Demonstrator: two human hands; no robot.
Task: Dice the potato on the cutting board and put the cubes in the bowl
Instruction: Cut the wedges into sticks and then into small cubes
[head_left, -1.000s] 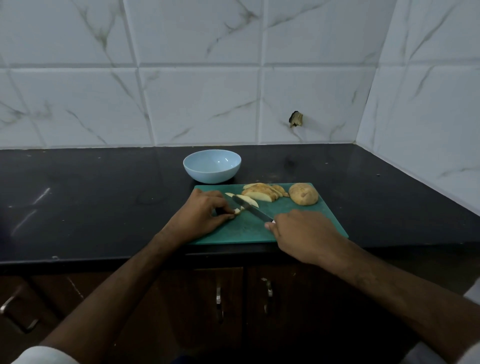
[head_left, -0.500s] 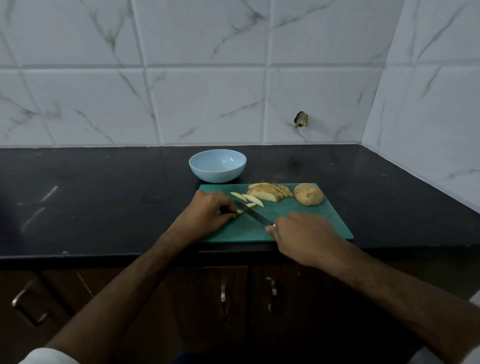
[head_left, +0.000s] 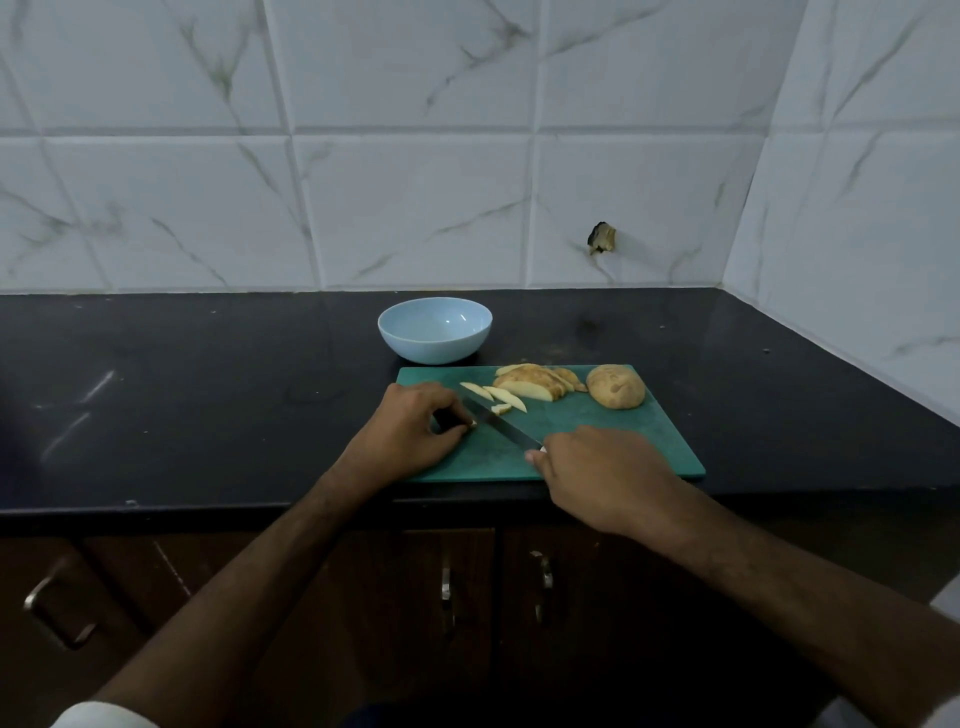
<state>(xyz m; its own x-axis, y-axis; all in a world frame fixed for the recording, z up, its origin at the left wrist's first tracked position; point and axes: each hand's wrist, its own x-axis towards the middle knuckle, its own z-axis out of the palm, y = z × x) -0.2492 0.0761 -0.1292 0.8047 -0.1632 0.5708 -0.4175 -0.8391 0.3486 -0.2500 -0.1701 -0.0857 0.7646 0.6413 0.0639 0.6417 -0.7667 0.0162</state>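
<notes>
Compared with the frame half a second earlier, the knife (head_left: 501, 426) is seen with its blade slightly nearer the left hand (head_left: 410, 436), and the small cut piece by the blade lies a little apart from the fingertips; the pale strips are arranged as before. The knife handle is enclosed by the curled fingers of the right hand (head_left: 602, 475), the blade being directed up and to the left across the green cutting board (head_left: 623, 441). A small pale potato piece (head_left: 471, 424) is pinched at the curled fingertips of the left hand, just beside the blade. Loose potato strips (head_left: 498, 397) are found just beyond the blade tip, with the stack of sliced potato (head_left: 535, 383) behind them and the uncut potato half (head_left: 615, 386) at the far right of the board, well apart from both hands. The light blue bowl (head_left: 435, 330) is set on the black counter (head_left: 208, 395) just behind the board's far left corner; no cubes are visible in it. Cabinet doors (head_left: 467, 597) are seen below the counter, and white marble tiles (head_left: 415, 208) behind it
</notes>
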